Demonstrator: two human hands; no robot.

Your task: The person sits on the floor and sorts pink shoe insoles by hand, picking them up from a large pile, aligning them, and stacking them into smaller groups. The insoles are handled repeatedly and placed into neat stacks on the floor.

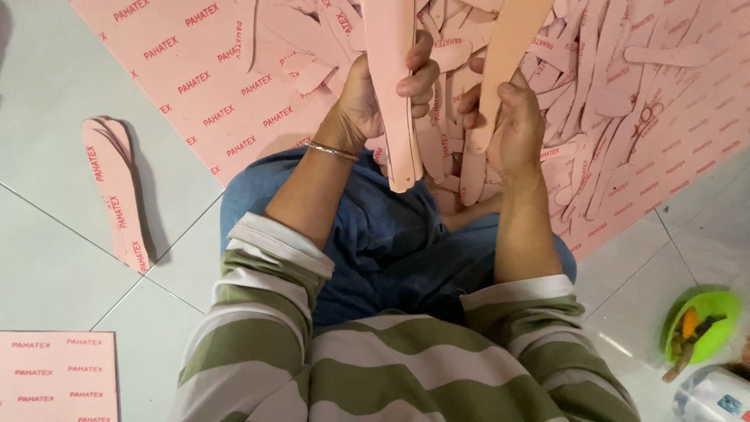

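Pink insole cutouts, one in each hand, held over the lap.
Left hand point(375, 94) grips a long pink foam strip point(394, 86), plain face, tapered lower end. Right hand point(512, 125) pinches a paler insole piece point(504, 59). Both above the loose cutout pile point(594, 86) on the printed pink sheet point(195, 70), floor's top edge.

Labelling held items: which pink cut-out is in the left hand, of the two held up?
The wider pink strip, gripped by the left hand, ending lower over the lap. The right hand holds the narrower, tilted piece.
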